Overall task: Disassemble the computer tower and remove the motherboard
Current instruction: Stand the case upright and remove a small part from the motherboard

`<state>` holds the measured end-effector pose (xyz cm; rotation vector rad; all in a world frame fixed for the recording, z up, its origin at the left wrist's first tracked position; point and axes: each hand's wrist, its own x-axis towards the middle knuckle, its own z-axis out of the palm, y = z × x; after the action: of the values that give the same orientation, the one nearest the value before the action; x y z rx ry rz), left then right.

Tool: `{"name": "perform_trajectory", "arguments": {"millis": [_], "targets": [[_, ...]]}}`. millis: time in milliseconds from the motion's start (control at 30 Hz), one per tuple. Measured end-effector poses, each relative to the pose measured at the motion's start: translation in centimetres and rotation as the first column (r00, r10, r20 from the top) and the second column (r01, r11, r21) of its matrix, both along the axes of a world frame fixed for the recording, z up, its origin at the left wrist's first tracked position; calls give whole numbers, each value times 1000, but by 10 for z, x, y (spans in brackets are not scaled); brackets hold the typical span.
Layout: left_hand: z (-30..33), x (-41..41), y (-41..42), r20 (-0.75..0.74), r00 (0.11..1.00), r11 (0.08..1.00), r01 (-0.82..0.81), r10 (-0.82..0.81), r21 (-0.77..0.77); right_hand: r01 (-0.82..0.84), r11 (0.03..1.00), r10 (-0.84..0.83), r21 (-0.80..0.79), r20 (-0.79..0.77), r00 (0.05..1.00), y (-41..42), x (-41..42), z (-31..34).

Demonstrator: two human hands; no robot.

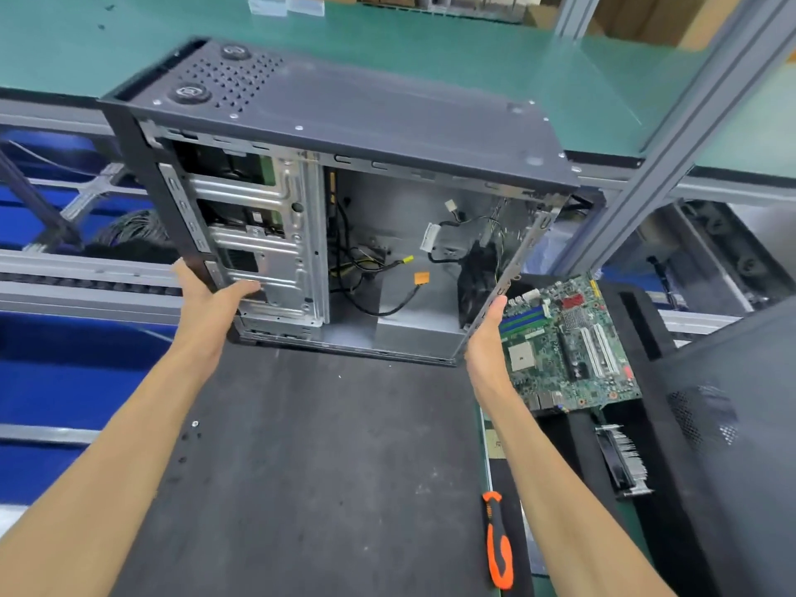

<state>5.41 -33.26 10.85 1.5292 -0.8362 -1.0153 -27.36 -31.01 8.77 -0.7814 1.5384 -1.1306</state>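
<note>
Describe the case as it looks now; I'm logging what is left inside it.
The case is a dark metal tower, tipped up on the black mat with its open side facing the camera. Its upper panel has vent holes and two round feet. Inside are silver drive bays at left, loose cables and connectors, a fan at right and a bare rear wall; no board shows. The left hand grips its left edge, the right hand presses on its right edge.
</note>
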Motion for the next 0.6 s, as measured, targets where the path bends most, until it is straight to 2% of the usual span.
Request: {"name": "perform_trajectory", "arguments": {"millis": [133, 367, 600], "targets": [[-6, 0, 3, -12, 1000, 1000, 12, -13, -27, -51, 997, 54, 65, -47, 997, -14, -6, 0], [-7, 12, 3, -11, 996, 995, 93, -93, 21, 31, 997, -27, 64, -59, 998, -12, 2, 2], [-7, 18, 4, -21, 988, 988, 153, -152, 28, 36, 998, -32, 56, -58, 998, -14, 3, 0]]}}
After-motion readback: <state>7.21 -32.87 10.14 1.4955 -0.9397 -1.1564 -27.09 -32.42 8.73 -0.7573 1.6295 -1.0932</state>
